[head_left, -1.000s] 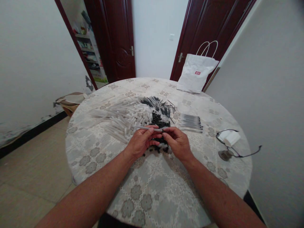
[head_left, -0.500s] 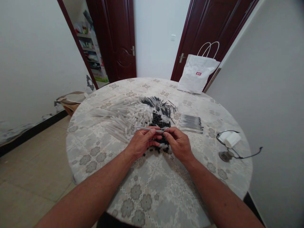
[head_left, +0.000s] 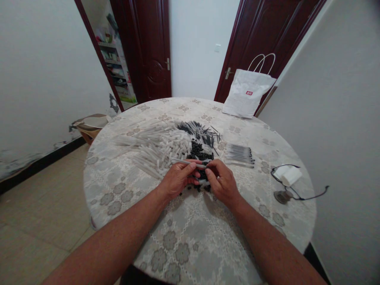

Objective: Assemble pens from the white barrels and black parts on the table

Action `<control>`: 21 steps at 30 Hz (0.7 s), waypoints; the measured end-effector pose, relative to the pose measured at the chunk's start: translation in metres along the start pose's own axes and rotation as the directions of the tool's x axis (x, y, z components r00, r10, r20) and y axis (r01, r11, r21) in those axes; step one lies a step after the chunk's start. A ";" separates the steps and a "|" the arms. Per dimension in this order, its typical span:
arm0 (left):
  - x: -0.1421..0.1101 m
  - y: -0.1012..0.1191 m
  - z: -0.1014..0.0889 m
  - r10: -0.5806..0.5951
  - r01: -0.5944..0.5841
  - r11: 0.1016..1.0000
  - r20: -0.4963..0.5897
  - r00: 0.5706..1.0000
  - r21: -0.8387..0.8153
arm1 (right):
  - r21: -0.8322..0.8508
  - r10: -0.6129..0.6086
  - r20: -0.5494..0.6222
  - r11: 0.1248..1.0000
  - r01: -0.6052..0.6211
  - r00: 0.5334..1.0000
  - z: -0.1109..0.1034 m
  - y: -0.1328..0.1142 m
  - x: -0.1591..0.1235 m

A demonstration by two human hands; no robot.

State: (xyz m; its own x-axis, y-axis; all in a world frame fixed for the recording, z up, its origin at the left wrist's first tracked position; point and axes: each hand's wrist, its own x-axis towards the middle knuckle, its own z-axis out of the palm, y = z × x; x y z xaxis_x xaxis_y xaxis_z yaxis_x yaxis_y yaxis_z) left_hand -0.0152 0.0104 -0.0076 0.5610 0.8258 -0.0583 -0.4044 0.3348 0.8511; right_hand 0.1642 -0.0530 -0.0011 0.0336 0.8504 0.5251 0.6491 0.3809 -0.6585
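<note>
A thin, clear-and-grey pen (head_left: 179, 160) lies across both hands above the piles. My left hand (head_left: 178, 177) pinches it near the middle between thumb and fingers. At its right end, the thumb and fingertips of my right hand (head_left: 223, 181) are closed; they hide that tip and any small part there. Under and beyond the hands is a heap of small black plugs (head_left: 196, 149). To the left lie clear pen barrels (head_left: 148, 160) and short translucent caps (head_left: 177, 147). Dark-ended refills (head_left: 198, 130) are heaped behind.
Right of the piles, several pens (head_left: 240, 153) lie in a neat row. Eyeglasses (head_left: 307, 197), a white roll (head_left: 290, 176) and a small round metal object (head_left: 282, 196) sit near the right edge. A white paper bag (head_left: 247, 95) stands at the back of the round table (head_left: 175, 237).
Both hands stay in nearly the same place with the pen. The right fingers have shifted slightly at its end, and the camera view has moved a little.
</note>
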 end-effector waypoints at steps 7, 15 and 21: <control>-0.002 0.000 0.003 -0.020 0.020 1.000 0.013 1.000 0.019 | -0.008 0.039 0.074 0.999 -0.038 0.996 -0.001 0.000 0.000; -0.003 0.002 0.003 -0.023 0.022 0.999 0.009 1.000 0.026 | -0.005 0.000 0.003 1.000 0.000 1.000 -0.002 0.000 -0.002; -0.004 0.001 0.005 -0.034 0.034 0.999 0.024 0.999 0.023 | -0.035 0.053 0.093 0.998 -0.050 0.994 -0.001 0.002 -0.002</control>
State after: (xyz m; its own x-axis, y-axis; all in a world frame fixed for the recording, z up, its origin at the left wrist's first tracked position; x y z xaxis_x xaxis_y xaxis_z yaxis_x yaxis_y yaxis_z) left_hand -0.0144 0.0055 -0.0041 0.5920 0.8025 -0.0748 -0.3682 0.3519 0.8606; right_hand 0.1656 -0.0547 -0.0030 -0.0025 0.8996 0.4368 0.6725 0.3248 -0.6651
